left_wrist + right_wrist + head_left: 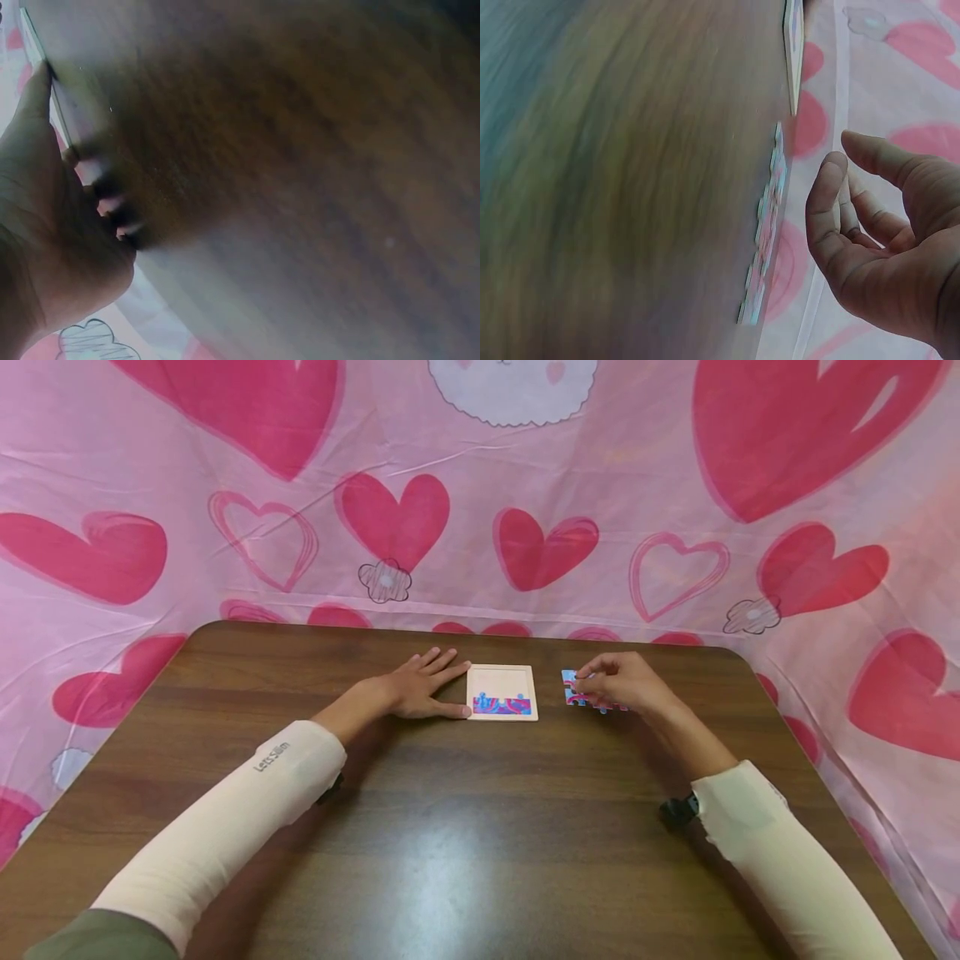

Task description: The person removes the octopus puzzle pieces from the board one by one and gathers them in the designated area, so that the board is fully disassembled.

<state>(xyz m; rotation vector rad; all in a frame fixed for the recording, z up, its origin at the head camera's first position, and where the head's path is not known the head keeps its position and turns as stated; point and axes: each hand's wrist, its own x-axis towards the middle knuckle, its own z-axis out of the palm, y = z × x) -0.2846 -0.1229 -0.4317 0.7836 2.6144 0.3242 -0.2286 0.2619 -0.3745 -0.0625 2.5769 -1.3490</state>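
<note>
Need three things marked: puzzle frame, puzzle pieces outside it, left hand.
Puzzle frame (501,681): head view, bare upper part of its floor.
Puzzle pieces (767,217) outside the frame: right wrist view, middle of the row.
Left hand (420,688): head view, back of the hand.

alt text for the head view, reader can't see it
A person's right grip hovers over jigsaw pieces on a brown table, while the left grip, spread out, touches a partly filled puzzle tray. A pink heart-patterned cloth hangs behind.
</note>
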